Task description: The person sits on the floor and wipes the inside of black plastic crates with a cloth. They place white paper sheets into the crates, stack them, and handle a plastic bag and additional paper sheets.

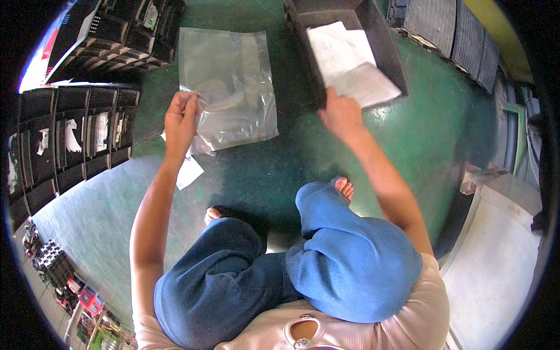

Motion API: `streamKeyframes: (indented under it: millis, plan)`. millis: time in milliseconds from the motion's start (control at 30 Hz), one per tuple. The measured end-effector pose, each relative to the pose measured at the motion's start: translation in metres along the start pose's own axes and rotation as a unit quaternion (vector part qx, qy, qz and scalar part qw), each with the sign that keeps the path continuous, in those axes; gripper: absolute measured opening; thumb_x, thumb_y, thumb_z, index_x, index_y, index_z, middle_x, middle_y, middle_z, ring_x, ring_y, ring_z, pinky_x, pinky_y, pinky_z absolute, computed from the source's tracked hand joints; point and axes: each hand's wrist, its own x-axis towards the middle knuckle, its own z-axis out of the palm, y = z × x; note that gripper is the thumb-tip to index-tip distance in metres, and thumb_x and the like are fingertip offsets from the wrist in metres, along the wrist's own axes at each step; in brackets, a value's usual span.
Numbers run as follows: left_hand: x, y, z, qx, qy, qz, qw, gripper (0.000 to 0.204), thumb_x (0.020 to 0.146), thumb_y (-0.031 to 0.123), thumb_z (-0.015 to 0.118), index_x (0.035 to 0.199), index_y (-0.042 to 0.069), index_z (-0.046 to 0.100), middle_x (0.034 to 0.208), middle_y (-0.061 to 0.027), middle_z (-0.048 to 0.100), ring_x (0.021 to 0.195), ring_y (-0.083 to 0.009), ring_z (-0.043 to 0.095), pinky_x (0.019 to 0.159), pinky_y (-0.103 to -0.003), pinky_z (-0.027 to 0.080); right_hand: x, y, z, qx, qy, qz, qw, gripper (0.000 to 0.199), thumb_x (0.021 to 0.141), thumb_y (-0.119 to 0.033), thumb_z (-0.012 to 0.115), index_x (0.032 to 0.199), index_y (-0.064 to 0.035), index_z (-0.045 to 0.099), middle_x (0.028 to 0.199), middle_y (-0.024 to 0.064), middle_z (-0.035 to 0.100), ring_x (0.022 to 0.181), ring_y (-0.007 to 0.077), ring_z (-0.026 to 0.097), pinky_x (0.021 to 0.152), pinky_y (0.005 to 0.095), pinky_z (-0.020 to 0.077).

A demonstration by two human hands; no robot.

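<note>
Seen from above, a person in blue trousers (350, 256) is sitting on a green floor (280, 169), knees drawn up and bare toes showing, working with both arms stretched forward. At far left, rows of black compartment trays (70, 140) are standing on the floor, some of their slots holding pale scraps; another stack of black trays (134, 35) is lying further back. The left hand (179, 119) is reaching out to a stack of clear plastic bags (230, 87) spread flat on the floor, its fingers curled together and pinching the near left corner of the top bag, lifting that edge slightly. A small white slip of paper (189, 172) is lying on the floor just under the left wrist. Moving right, the plastic bags are lying between the two hands, in front of the knees and just left of a dark open tray (385, 46). The right hand (341, 114) is resting at the tray's near edge, its back to the camera and its fingers bent over onto a pile of white sheets (356, 64) lying inside; whether it is actually gripping a sheet cannot be told from this angle. At far right, grey ridged crates (455, 29) are standing behind the tray, and a pale flat board (496, 256) is lying beside the person's right hip.
</note>
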Motion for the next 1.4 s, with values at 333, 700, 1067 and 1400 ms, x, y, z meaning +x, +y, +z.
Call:
streamKeyframes:
  millis: [333, 700, 1067, 1400]
  plan:
    - [0.003, 0.004, 0.002, 0.009, -0.013, -0.002, 1.000, 0.013, 0.093, 0.023, 0.052, 0.093, 0.010, 0.057, 0.065, 0.0071, 0.049, 0.046, 0.0012, 0.036, 0.037, -0.017, 0.025, 0.038, 0.060, 0.013, 0.054, -0.021, 0.175, 0.983, 0.063, 0.075, -0.043, 0.066, 0.125, -0.0103, 0.045, 0.117, 0.0220, 0.055, 0.103, 0.0335, 0.057, 0.083, 0.0428, 0.0485]
    - [-0.002, -0.016, -0.010, 0.032, -0.010, 0.002, 0.999, 0.013, 0.093, 0.019, 0.051, 0.091, 0.007, 0.056, 0.067, 0.0049, 0.051, 0.047, -0.0001, 0.037, 0.040, -0.017, 0.026, 0.070, 0.123, 0.006, 0.200, 0.065, 0.164, 0.964, 0.043, 0.062, -0.021, 0.072, 0.103, -0.0087, 0.066, 0.098, 0.0130, 0.066, 0.091, 0.0275, 0.064, 0.082, 0.0354, 0.0491]
    - [-0.003, -0.014, -0.014, 0.019, -0.014, -0.034, 0.999, 0.013, 0.093, 0.019, 0.051, 0.094, 0.007, 0.057, 0.067, 0.0043, 0.051, 0.047, 0.0000, 0.038, 0.038, -0.018, 0.027, 0.087, 0.207, -0.147, 0.378, 0.035, -0.063, 0.923, 0.022, 0.090, -0.020, 0.054, 0.108, -0.0082, 0.055, 0.093, 0.0015, 0.061, 0.085, 0.0094, 0.056, 0.077, 0.0235, 0.0444]
    - [-0.012, -0.033, -0.010, 0.025, -0.038, -0.042, 0.998, 0.014, 0.093, 0.020, 0.052, 0.094, 0.007, 0.057, 0.070, 0.0049, 0.053, 0.053, 0.0000, 0.040, 0.044, -0.017, 0.029, 0.092, 0.164, -0.031, 0.249, 0.016, 0.147, 0.957, 0.032, 0.083, -0.024, 0.058, 0.106, -0.0009, 0.061, 0.098, 0.0139, 0.065, 0.084, 0.0238, 0.062, 0.075, 0.0349, 0.0487]
